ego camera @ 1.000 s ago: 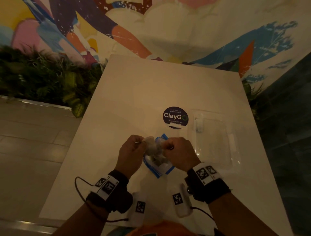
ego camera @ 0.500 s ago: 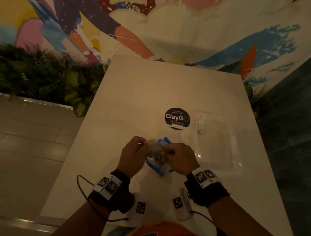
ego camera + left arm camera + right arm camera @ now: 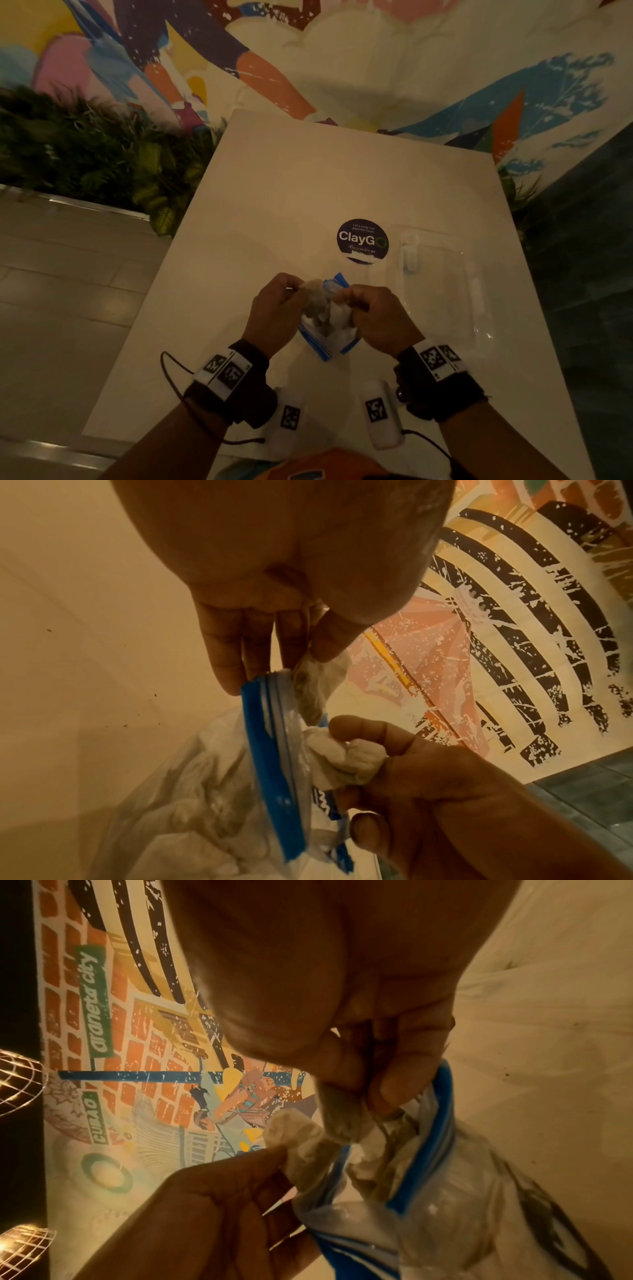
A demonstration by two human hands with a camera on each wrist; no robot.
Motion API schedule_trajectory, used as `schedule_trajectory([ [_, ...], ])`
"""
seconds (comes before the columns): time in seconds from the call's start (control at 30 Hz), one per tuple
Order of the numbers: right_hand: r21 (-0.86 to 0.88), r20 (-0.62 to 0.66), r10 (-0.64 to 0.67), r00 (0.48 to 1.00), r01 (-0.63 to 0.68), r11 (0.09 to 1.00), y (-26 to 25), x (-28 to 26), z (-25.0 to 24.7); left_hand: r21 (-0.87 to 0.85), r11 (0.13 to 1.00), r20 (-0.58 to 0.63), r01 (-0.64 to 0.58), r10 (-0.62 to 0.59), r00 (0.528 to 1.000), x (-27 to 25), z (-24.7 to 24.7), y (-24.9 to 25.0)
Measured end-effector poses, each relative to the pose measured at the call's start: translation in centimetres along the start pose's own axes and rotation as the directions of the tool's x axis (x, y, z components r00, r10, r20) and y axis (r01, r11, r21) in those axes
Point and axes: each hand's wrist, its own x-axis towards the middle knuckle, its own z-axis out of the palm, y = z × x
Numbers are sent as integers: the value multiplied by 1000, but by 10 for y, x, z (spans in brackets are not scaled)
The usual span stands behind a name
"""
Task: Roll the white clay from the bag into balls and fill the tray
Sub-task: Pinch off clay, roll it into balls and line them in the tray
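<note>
left hand [image 3: 274, 308]: our fingers pinch a clay-smeared wrap at the bag [image 3: 327, 337] mouth, frame centre
right hand [image 3: 378, 317]: fingers grip a white clay [image 3: 346, 758] lump there

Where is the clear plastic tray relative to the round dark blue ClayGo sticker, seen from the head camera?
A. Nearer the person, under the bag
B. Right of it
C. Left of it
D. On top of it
B: the clear plastic tray lies on the white table just right of the round dark blue ClayGo sticker.

A white table [image 3: 291, 192] carries a round sticker [image 3: 362, 241] and clear tray [image 3: 445, 291].
</note>
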Motion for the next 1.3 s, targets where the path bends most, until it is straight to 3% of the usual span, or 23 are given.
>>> schedule_trajectory([
  [0.27, -49, -15, -54, 998, 53, 997, 1, -2, -1, 40, 999, -18, -18, 18, 1000, -1, -1, -3],
  [0.4, 59, -66, 6, 998, -3, 998, 0, -1, -2, 26, 1000, -23, -7, 8, 1000, -3, -1, 1],
  [0.57, -60, -120, 2, 993, -9, 998, 2, 0, 3, 41, 999, -22, -15, 16, 1000, -3, 2, 4],
  [0.7, -57, -154, 11, 988, -20, 998, 3, 1, 5, 43, 998, -32, -37, 39, 999, -4, 3, 10],
  [0.9, 31, -230, 19, 973, -13, 999, 2, -2, 3, 41, 996, -45, -84, 86, 995, -2, 5, 14],
  [1.13, 259, -181, 10, 983, 38, 965, -8, -6, -5, 17, 994, -94, -112, 113, 989, 0, 9, 22],
  [1.3, 474, -112, -14, 994, 66, 878, -19, -12, -10, -1, 995, -121, -103, 102, 987, 2, 11, 26],
])
